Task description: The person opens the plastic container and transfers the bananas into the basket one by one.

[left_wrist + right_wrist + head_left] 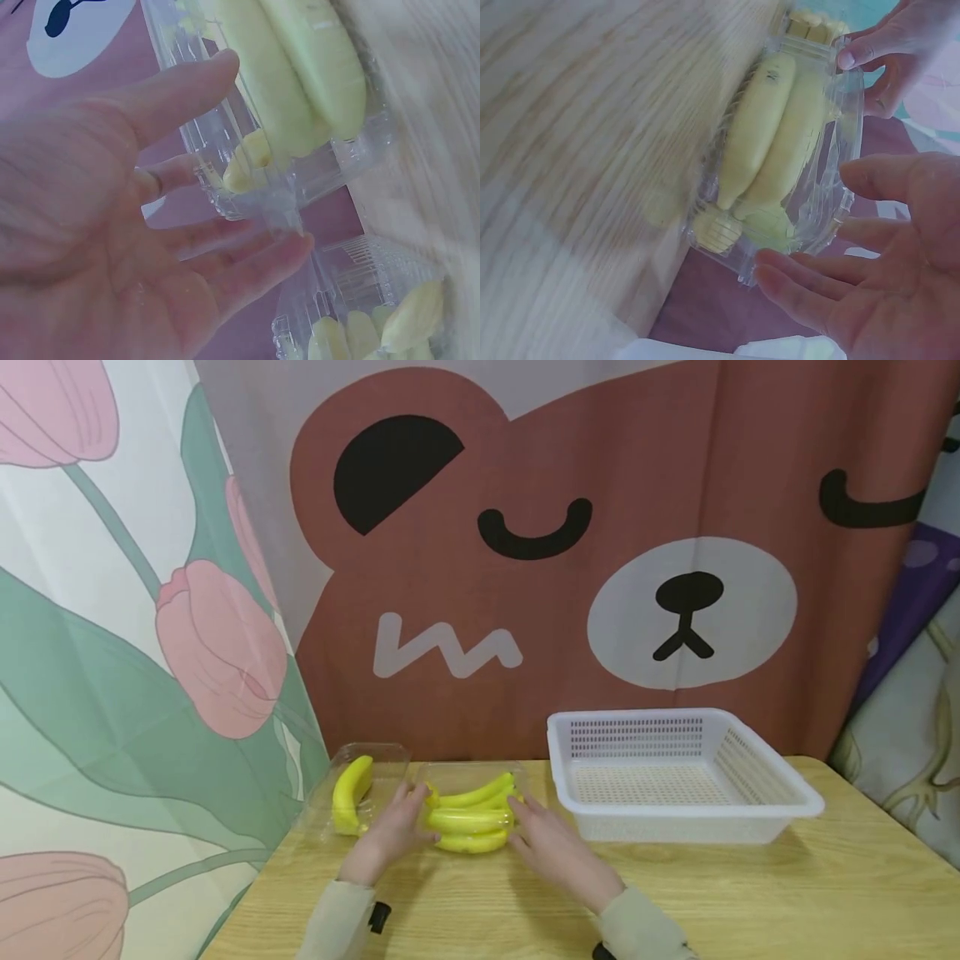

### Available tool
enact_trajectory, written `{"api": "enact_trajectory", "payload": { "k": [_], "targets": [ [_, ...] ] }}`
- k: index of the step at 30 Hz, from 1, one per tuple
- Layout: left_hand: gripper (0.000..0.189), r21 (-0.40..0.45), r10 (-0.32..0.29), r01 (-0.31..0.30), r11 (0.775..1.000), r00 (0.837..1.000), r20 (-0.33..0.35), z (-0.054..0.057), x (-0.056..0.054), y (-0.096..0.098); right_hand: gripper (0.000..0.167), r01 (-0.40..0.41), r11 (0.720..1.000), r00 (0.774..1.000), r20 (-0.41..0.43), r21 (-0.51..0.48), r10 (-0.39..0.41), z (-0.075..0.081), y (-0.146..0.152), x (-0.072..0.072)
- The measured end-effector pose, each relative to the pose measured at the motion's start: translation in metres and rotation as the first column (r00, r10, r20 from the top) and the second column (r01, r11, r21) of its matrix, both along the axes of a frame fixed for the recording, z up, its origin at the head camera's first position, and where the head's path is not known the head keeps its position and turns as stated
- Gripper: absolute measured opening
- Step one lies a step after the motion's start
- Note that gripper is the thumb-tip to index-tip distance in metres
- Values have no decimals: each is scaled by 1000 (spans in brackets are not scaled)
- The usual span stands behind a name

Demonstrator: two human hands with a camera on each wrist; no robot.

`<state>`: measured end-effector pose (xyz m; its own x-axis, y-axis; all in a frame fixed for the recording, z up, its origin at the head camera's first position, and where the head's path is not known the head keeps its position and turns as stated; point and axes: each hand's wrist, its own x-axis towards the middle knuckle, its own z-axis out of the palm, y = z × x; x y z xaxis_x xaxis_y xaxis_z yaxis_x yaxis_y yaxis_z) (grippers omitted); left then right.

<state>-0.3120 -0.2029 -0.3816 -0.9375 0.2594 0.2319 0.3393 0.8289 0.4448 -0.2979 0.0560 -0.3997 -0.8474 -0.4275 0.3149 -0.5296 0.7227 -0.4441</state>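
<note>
A clear plastic clamshell box full of yellow bananas sits at mid-table. My left hand is at its left side, thumb and fingers extended along the plastic edge in the left wrist view. At the opposite end, my right hand holds its fingers nearly straight, fingertips right at the rim in the right wrist view. Two large bananas lie side by side under the transparent plastic. Left of this box is a second clear box with a banana showing in it, partly hidden by my left hand.
A white rectangular plastic basket with slotted walls stands to the right of the boxes on the wooden table. Behind the table hangs a brown bear-print curtain, and a tulip-print curtain hangs at the left.
</note>
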Motion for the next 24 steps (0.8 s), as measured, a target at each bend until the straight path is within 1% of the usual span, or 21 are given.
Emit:
{"api": "enact_trajectory", "payload": {
  "k": [2,4,8,11,13,15,17,19,22,24],
  "targets": [
    [59,2,-15,15,1000,1000,0,1,1,0,52,0,1000,1000,-12,3,0,0,2,2],
    [62,16,-29,29,999,999,17,3,2,-1,51,1,1000,1000,-25,1,-1,0,3,3],
    [65,83,-47,39,996,993,105,5,1,-10,48,2,999,997,-73,-35,-5,-1,3,3],
    [73,120,-74,56,991,986,148,3,-2,-19,46,12,998,995,-95,-66,-18,-3,0,0],
    [83,146,-96,72,987,981,166,-1,-5,-23,46,28,996,996,-84,-81,-35,-5,-3,-2],
    [93,175,-117,84,981,976,183,-5,-8,-26,48,44,995,997,-56,-93,-49,-7,-6,-6],
    [98,215,-129,86,973,972,197,-9,-11,-29,53,57,993,998,-31,-103,-60,-9,-10,-8],
    [99,248,-142,89,965,968,205,-12,-14,-30,58,60,992,998,-29,-111,-63,-11,-13,-11],
    [96,278,-167,111,954,968,189,-14,-17,-33,61,68,990,996,-51,-123,-75,-13,-16,-13],
    [94,281,-181,127,951,968,176,-14,-17,-34,60,74,989,994,-70,-129,-84,-14,-18,-14]
  ]
}}
